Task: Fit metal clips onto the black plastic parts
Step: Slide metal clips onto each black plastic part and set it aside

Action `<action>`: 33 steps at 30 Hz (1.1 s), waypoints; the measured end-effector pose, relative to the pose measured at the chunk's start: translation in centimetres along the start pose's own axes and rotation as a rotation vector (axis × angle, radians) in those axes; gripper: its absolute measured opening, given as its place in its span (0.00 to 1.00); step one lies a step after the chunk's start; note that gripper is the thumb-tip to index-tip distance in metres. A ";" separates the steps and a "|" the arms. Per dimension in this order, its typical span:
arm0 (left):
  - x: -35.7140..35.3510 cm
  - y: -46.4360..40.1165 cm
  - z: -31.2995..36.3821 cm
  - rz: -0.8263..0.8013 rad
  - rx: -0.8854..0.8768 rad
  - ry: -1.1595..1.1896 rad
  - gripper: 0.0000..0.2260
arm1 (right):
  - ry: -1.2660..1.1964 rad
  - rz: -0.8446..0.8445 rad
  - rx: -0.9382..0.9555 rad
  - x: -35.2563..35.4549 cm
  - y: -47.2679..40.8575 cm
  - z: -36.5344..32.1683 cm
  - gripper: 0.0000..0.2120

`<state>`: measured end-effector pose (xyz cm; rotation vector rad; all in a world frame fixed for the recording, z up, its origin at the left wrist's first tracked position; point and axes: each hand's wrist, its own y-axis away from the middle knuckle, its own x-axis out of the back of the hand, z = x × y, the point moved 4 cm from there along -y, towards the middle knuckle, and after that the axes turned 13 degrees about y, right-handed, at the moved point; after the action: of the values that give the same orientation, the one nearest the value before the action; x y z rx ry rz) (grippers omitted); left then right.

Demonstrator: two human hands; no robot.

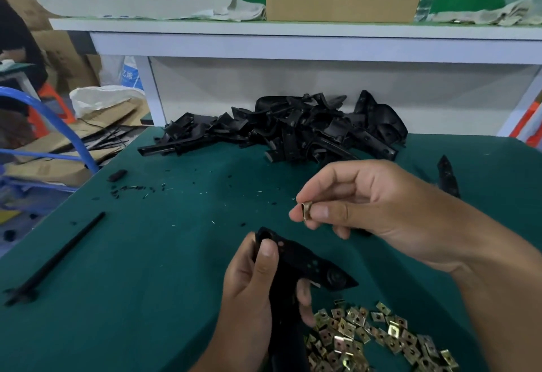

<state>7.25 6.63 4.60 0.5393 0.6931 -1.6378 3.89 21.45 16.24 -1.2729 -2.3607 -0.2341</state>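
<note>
My left hand (252, 289) grips a black plastic part (299, 260) near the table's front, thumb pressed on its upper end. My right hand (366, 204) is above and to the right of it, pinching a brass-coloured metal clip (306, 210) between thumb and forefinger. The clip is a short way above the part's upper end and apart from it. A heap of several loose metal clips (381, 336) lies on the green table (176, 269) at the front right, just beside my left hand.
A pile of several black plastic parts (293, 131) lies at the back of the table against a white shelf frame (293, 46). A long black strip (58, 257) lies at the left. One more black part (447, 176) is at the far right. Black scraps dot the cloth.
</note>
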 end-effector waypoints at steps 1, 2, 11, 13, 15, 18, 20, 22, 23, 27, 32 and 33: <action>-0.2 0.1 0.0 -0.021 0.007 0.005 0.29 | -0.005 0.002 0.003 0.0 0.0 0.0 0.05; -0.3 0.2 0.1 -0.040 0.013 0.014 0.29 | -0.005 0.006 0.005 0.1 0.0 0.1 0.05; -0.6 0.4 0.1 -0.035 0.011 0.024 0.30 | 0.027 0.032 -0.003 0.3 -0.1 0.3 0.06; -0.5 0.4 0.1 -0.045 0.007 0.022 0.28 | 0.053 0.048 -0.007 0.3 -0.2 0.4 0.07; -0.5 0.4 0.1 -0.048 0.016 0.011 0.28 | 0.052 0.057 -0.017 0.2 -0.2 0.5 0.06; -0.5 0.4 -0.1 -0.039 0.021 0.000 0.29 | 0.059 0.042 -0.035 0.2 -0.1 0.6 0.05; -0.5 0.3 -0.1 -0.032 0.018 0.006 0.30 | 0.077 0.023 -0.043 0.3 -0.1 0.7 0.05; -0.5 0.4 -0.1 -0.024 0.016 0.006 0.32 | 0.089 0.005 -0.044 0.3 -0.1 0.6 0.06; -0.5 0.4 -0.1 -0.019 0.014 0.005 0.33 | 0.095 -0.002 -0.042 0.3 -0.1 0.6 0.07; -0.4 0.4 0.0 -0.016 0.000 0.006 0.31 | 0.092 0.005 -0.042 0.5 0.0 0.7 0.07; -0.4 0.5 0.0 -0.039 0.003 -0.009 0.30 | 0.117 -0.017 -0.055 0.5 0.1 0.8 0.08; -0.3 0.5 0.0 -0.043 0.000 -0.016 0.30 | 0.121 -0.030 -0.060 0.4 0.1 0.9 0.08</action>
<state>7.81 6.84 4.75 0.5137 0.6969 -1.6806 3.55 22.07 15.63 -1.2156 -2.2868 -0.3834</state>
